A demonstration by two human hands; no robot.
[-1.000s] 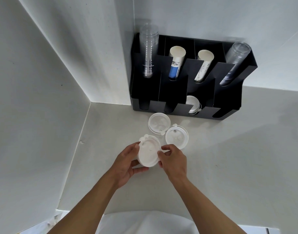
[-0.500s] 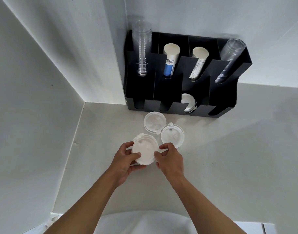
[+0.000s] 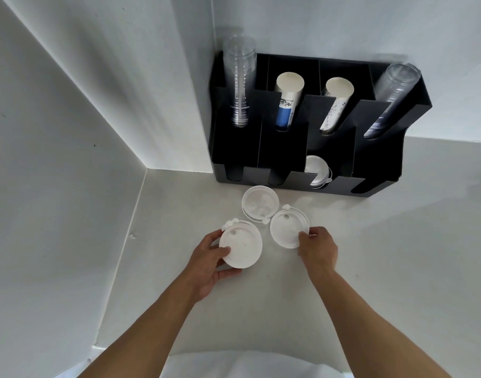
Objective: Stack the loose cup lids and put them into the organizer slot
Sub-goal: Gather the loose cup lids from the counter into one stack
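Head view, the only one supplied: the left hand [image 3: 206,264] grasps a white lid stack [image 3: 240,245], thumb across its top face and fingers under the near rim, holding it tilted just above the white worktop [image 3: 397,268]. The stack appears to be more than one lid, since doubled rims and tabs show at its far-left edge; the count cannot be told. The right hand [image 3: 318,248] has its fingertips on the near-right rim of a second lid [image 3: 288,227], which lies flat on the worktop; whether the pinch is closed cannot be told. A third lid [image 3: 259,204] lies loose beyond these two, apparently touching the second lid's rim, just in front of the black organizer [image 3: 233,148]. Several lids [image 3: 317,170] already stand on edge in one of the organizer's front slots. Assessment: stacking is under way, with two lids outstanding and no insertion begun. Risks: lifting the second lid by one edge may drag or flip the third lid, given their contact; the plug tabs may foul nesting if the lids are not aligned; a tilted, loosely seated stack may shed a lid; a stack presented off-square may catch on the slot's notched front wall.
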